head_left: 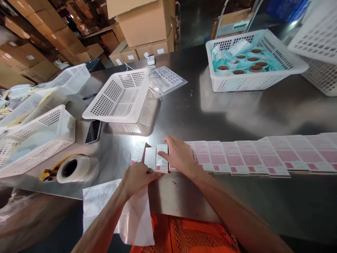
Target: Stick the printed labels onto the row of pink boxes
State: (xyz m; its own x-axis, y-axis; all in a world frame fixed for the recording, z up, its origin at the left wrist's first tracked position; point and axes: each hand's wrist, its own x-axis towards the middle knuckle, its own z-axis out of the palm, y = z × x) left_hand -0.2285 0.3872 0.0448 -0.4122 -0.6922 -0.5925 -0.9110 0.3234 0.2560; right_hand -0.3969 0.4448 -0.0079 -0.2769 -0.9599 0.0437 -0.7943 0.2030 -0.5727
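Observation:
Small white boxes with pink print stand in a line near the table's front edge. My left hand point(138, 177) is closed around the near end of the leftmost boxes, its thumb along their lower edge. Among these are a slightly tilted box point(139, 151) and an upright-looking box point(150, 156). My right hand point(181, 154) grips a box with a printed label point(162, 163), thumb across its face and index finger at its far edge. That hand's palm partly hides the boxes beneath. A long row of pink-and-white boxes point(231, 158) continues rightward. White sheet material point(137, 218) hangs below my left hand.
A white basket point(131, 117) stands ahead beside bagged label sheets point(170, 80). A phone point(93, 131) and a tape roll point(73, 168) lie left, near more baskets point(67, 121). At the back right, a basket point(237, 83) holds teal-wrapped rolls. Cartons point(144, 24) are stacked beyond the table.

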